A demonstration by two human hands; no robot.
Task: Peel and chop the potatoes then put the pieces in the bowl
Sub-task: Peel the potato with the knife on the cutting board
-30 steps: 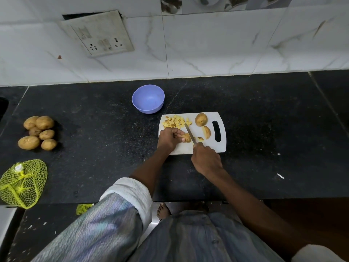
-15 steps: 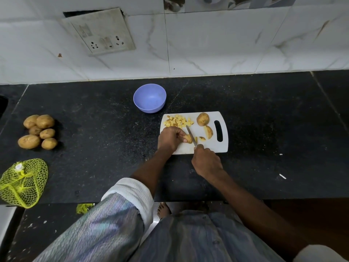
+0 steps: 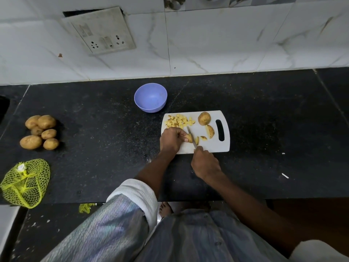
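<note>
A white cutting board (image 3: 207,146) lies on the black counter. My left hand (image 3: 171,139) grips a potato piece (image 3: 188,138) on the board. My right hand (image 3: 204,163) holds a knife (image 3: 191,136), whose blade stands against that piece, with cut slices (image 3: 200,139) just to its right. A heap of small yellow cubes (image 3: 178,121) sits at the board's far left corner. One whole potato (image 3: 204,118) and a half potato (image 3: 210,131) lie near the handle slot. The purple bowl (image 3: 150,97) stands beyond the board with nothing visible inside.
Several unpeeled potatoes (image 3: 40,132) are piled at the counter's left. A yellow net bag (image 3: 24,183) lies at the front left edge. A white tiled wall with a socket plate (image 3: 100,30) rises behind the counter.
The knife has cut again and a fresh slice lies to the right of the blade. My left hand has stayed on the potato piece.
</note>
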